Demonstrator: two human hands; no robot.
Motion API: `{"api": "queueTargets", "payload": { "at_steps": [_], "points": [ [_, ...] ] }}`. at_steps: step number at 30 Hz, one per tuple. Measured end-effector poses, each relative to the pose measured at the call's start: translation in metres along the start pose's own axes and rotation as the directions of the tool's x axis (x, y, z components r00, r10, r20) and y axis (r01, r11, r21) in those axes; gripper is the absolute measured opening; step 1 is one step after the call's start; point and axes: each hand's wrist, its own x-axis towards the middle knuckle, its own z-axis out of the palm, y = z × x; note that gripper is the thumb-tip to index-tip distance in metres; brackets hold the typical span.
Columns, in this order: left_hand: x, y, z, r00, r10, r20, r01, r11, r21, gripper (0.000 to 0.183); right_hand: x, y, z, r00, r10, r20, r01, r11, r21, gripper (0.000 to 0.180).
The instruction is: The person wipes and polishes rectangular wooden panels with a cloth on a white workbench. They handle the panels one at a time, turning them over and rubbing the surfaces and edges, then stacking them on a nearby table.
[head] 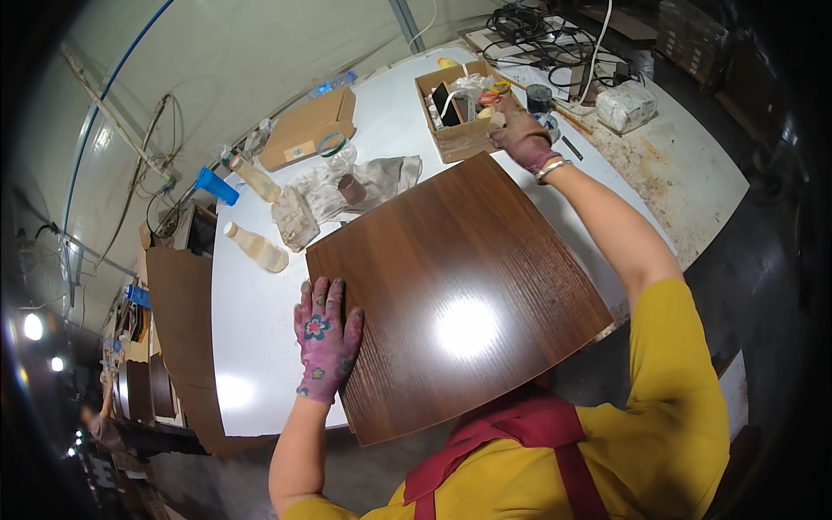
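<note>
A dark wood-grain panel (448, 286) lies on the white worktable (253, 325) before me, its near edge reaching over the table's edge. My left hand (327, 341), in a stained pink flowered glove, rests flat along the panel's left edge, fingers extended. My right hand (520, 134), in a dirty pink glove, is at the right rim of an open cardboard box (465, 144) beyond the panel. Its fingertips partly cover the box's corner, and whether they grip anything is unclear. Inside the box are white plastic (471, 86), a dark flat piece (446, 104) and orange-and-yellow loops (495, 93).
Left of the panel stand or lie bottles (257, 247), a whitish block (294, 220), a grey cloth (390, 182) and a blue cup (217, 186). A closed carton (309, 127) lies behind. Black cables (546, 39) and a wrapped bundle (625, 106) are at back right.
</note>
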Motion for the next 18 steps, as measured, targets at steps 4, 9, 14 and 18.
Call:
{"api": "queueTargets", "payload": {
  "at_steps": [4, 9, 14, 18],
  "points": [
    [0.009, 0.018, -0.017, 0.988, 0.155, -0.012, -0.150, 0.971, 0.184, 0.051, -0.002, 0.013, -0.008, 0.998, 0.046, 0.035, -0.054, 0.961, 0.270, 0.041],
    [0.039, 0.058, -0.026, 0.935, 0.352, -0.042, -0.352, 0.936, 0.013, 0.052, -0.008, -0.005, 0.004, 0.994, 0.107, 0.009, -0.107, 0.993, 0.044, 0.047],
    [0.059, 0.082, 0.002, 0.914, 0.403, -0.033, -0.405, 0.913, -0.058, 0.050, -0.002, 0.009, 0.021, 0.995, -0.007, -0.098, 0.006, 1.000, -0.003, 0.053],
    [0.057, 0.079, 0.007, 0.914, 0.404, -0.038, -0.405, 0.911, -0.070, 0.047, -0.008, -0.005, 0.013, 0.999, 0.022, -0.036, -0.018, 0.992, 0.124, 0.048]
  ]
}}
